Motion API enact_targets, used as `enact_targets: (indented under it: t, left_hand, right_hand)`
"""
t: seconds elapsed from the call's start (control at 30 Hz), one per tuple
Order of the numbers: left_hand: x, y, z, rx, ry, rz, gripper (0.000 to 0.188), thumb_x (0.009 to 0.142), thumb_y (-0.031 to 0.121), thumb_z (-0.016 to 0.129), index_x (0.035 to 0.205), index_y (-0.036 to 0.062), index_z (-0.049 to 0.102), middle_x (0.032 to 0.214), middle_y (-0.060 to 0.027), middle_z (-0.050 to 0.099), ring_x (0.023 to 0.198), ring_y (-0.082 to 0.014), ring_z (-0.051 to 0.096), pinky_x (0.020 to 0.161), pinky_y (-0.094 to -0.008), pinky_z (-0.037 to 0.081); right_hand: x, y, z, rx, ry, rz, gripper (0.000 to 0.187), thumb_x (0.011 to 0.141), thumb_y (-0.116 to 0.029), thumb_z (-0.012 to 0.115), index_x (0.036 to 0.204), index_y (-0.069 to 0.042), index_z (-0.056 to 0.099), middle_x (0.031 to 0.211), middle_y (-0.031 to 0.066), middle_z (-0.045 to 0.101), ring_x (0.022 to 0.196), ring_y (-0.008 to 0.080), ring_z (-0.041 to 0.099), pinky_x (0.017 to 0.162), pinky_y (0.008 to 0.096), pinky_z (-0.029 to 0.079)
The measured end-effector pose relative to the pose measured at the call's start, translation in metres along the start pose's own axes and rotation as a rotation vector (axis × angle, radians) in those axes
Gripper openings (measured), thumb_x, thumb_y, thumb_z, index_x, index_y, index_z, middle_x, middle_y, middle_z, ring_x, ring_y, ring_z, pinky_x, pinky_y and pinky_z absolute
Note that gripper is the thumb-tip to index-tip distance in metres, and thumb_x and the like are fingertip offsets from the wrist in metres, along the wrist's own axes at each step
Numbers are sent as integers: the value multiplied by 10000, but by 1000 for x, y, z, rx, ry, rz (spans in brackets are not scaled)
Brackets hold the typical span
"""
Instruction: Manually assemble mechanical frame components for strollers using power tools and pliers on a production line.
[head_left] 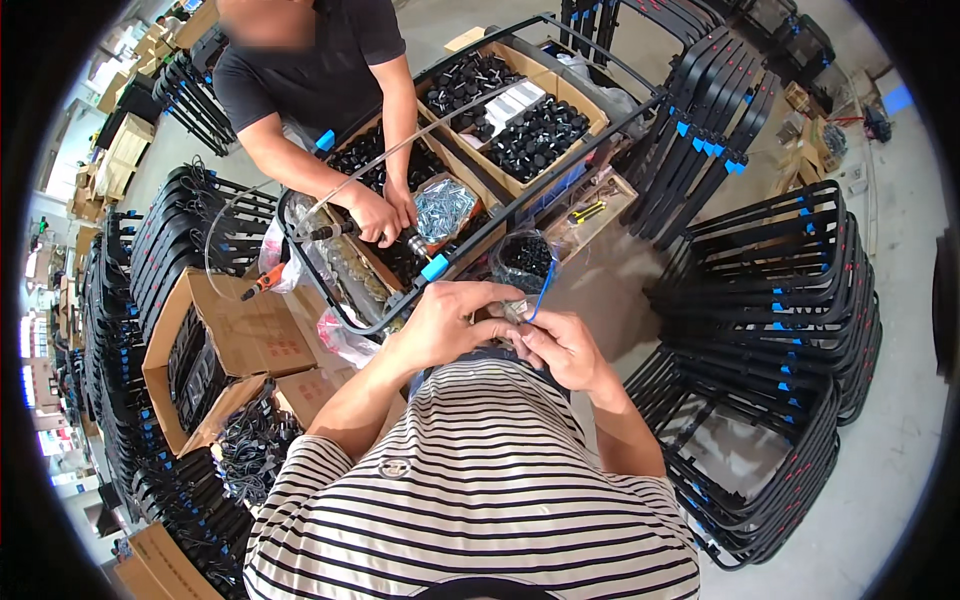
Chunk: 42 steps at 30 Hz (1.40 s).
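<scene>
In front of my waist, my left hand [452, 322] and my right hand [562, 346] are close together. Fingers of both close on a small greyish piece [515, 309], too small and too covered to name. A thin blue strip [545, 290] rises beside my right fingertips. Just beyond my hands is a clear plastic bag [524, 257] of small black parts. A black tubular frame [470, 245] with a blue tab [435, 267] lies across the boxes. Opposite me, a co-worker's hands [385, 215] work at the frame beside a dark hand tool [330, 231].
Cardboard boxes hold black knobs [540, 135] and silver screws [445, 208]. A yellow-handled tool [588, 212] lies in a tray at right. Stacked black frames [790, 300] stand right, with more [195, 225] left. An open carton [255, 325] and black cables [258, 440] are at left.
</scene>
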<state>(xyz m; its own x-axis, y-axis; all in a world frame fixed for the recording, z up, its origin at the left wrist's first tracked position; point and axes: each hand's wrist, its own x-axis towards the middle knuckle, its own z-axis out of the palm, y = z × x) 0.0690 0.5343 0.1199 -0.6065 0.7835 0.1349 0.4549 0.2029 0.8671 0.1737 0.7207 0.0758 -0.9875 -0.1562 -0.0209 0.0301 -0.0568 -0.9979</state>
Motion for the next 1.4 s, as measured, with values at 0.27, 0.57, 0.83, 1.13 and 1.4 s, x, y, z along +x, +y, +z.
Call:
enact_targets:
  t: [0.27, 0.57, 0.83, 1.13, 1.4]
  left_hand:
    - [3, -17, 14, -84, 72, 160, 219, 796, 155, 773, 940, 4, 705, 792, -89, 689, 670, -189, 666, 607, -297, 521]
    - [-1, -4, 18, -36, 113, -331, 168, 858, 151, 734, 913, -5, 707, 745, -47, 689, 642, -72, 615, 579, -249, 495]
    - [-11, -24, 15, -575, 4, -372, 197, 883, 118, 711, 1009, -26, 664, 817, -28, 677, 699, -61, 607, 619, -230, 508]
    - [-15, -28, 12, -573, -48, -393, 190, 891, 92, 697, 1022, -36, 649, 845, -41, 668, 744, -78, 616, 659, -228, 515]
    - [-10, -35, 15, -169, 62, -80, 153, 881, 98, 691, 989, -7, 665, 882, -84, 665, 795, -163, 639, 705, -282, 507]
  right_hand:
    - [-7, 12, 6, 348, -44, 31, 171, 960, -97, 554, 1049, 43, 596, 754, 43, 619, 565, 103, 545, 536, 241, 450]
    - [0, 11, 29, -539, 540, -310, 185, 920, -5, 605, 1096, 51, 598, 846, 114, 691, 696, 146, 672, 618, 264, 532]
    - [-2, 9, 25, -242, 294, -72, 165, 976, -76, 538, 1000, 53, 637, 760, 84, 671, 622, 138, 653, 581, 259, 522]
    - [2, 1, 6, -153, -9, 91, 242, 1006, -164, 504, 913, 25, 623, 683, 45, 620, 556, 108, 601, 505, 235, 457]
    - [14, 22, 16, 169, 27, 149, 172, 995, -166, 524, 992, -15, 606, 775, 35, 628, 564, 83, 585, 478, 206, 406]
